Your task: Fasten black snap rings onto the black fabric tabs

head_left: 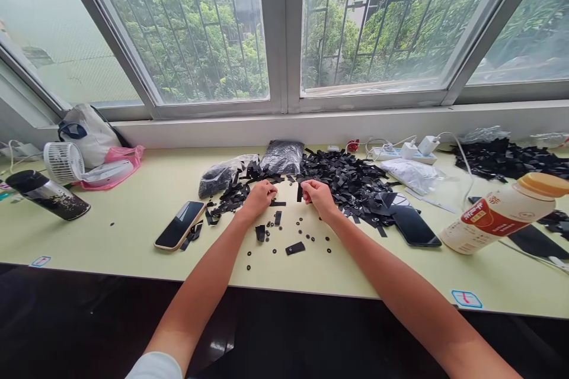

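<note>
My right hand [315,193] pinches a small black strip [299,192] that hangs upright from its fingertips, just left of the large pile of black strips [344,177]. Across from it, my left hand [263,195] has its fingers pressed together low over the table; whatever they hold is too small to make out. Loose black strips, one a dark tab [295,248], and several small black rings [329,250] lie on the table between and below my hands. A smaller heap of black strips [233,194] is left of my left hand.
Two bags of black pieces [281,157] [222,174] stand behind. A phone [180,225] lies left, another phone [416,226] right. A tilted bottle [502,213], a power strip [402,154] and another black heap [511,160] are right; a tumbler [48,194] and fan [63,163] are far left.
</note>
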`<state>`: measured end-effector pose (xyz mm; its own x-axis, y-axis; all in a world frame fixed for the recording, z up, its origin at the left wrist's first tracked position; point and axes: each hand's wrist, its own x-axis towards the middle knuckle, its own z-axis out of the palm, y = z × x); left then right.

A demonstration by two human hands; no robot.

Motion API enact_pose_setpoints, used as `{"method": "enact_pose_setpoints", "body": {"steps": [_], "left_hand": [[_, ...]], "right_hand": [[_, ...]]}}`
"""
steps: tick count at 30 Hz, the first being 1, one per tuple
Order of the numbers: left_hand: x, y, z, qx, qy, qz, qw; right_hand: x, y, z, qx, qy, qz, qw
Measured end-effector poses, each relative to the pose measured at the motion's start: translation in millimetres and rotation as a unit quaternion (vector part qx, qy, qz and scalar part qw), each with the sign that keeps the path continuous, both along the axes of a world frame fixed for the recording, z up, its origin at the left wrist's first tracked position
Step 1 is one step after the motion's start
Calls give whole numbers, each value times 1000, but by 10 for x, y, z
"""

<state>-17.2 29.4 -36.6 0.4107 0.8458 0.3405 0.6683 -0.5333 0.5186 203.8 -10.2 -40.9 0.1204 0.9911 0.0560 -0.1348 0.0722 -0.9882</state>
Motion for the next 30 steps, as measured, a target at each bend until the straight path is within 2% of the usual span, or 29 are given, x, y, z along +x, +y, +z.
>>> {"method": "enact_pose_setpoints", "body": {"steps": [7,16,19,21,23,26,30], "left_hand": [[-14,-46,68,3,6,7,1000],[-5,-104,157,28,-50,8,998],[127,-196,202,33,-117,2,993],[237,-260,213,-7,-243,-20,970],[328,-309,205,-57,-320,-51,944],[400,-343,171,-103,-356,-63,927],[415,-336,131,-103,-370,-37,922]], "right_hand": [[0,-12,-18,9,-23,41,999],[-10,-36,-27,16,-51,59,997],[-17,-50,-36,35,-73,54,995],[-28,-59,-37,51,-88,52,993],[-41,-69,-35,64,-102,53,991],[-56,-78,-30,79,-110,50,990],[-59,-67,-37,88,-106,54,989]]}}
